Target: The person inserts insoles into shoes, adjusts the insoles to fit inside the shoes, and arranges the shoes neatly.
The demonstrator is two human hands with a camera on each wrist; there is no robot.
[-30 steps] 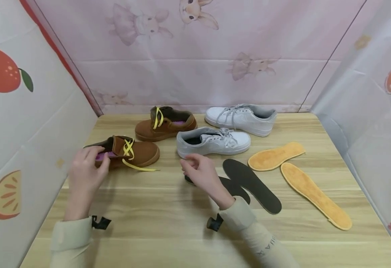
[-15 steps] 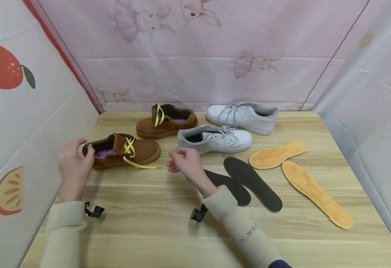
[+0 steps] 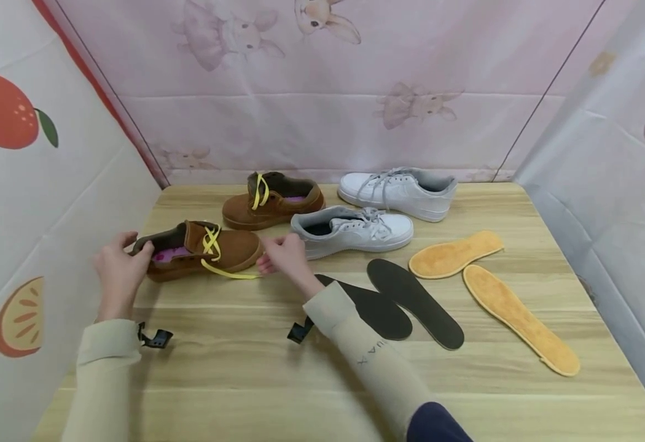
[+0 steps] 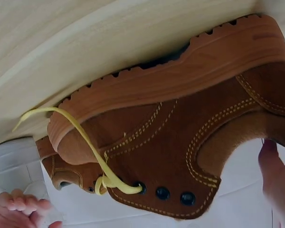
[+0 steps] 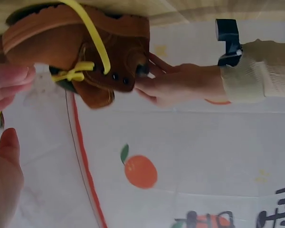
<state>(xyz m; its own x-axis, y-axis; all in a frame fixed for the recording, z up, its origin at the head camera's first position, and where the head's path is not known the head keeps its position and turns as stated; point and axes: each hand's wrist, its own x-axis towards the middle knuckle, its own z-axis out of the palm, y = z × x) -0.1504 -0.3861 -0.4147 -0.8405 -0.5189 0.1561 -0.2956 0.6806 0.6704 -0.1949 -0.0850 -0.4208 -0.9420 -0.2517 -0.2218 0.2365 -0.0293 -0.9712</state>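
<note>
At the left of the table sits a brown shoe [image 3: 228, 248] with yellow laces and a pink-purple insole [image 3: 169, 254] inside. My left hand [image 3: 117, 267] grips this shoe at the heel, thumb over the collar edge, as the left wrist view shows from the side. My right hand [image 3: 286, 255] hovers by the shoe's toe and the loose lace end [image 3: 231, 273]. In the right wrist view its thumb [image 5: 9, 149] stands apart from the fingers, with nothing between them. Behind is the second brown shoe [image 3: 273, 205], also holding a pink-purple insole.
Two white sneakers, a nearer one [image 3: 361, 233] and a farther one [image 3: 400, 193], stand at the back middle. Black insoles [image 3: 416, 301] lie in front of them, one partly under the right forearm. Two orange insoles [image 3: 521, 319] lie on the right. Printed cloth walls [image 3: 322, 135] border the table.
My left hand has shifted from the shoe's opening back to its heel. My right hand has moved left, from over the black insoles to beside the shoe's toe.
</note>
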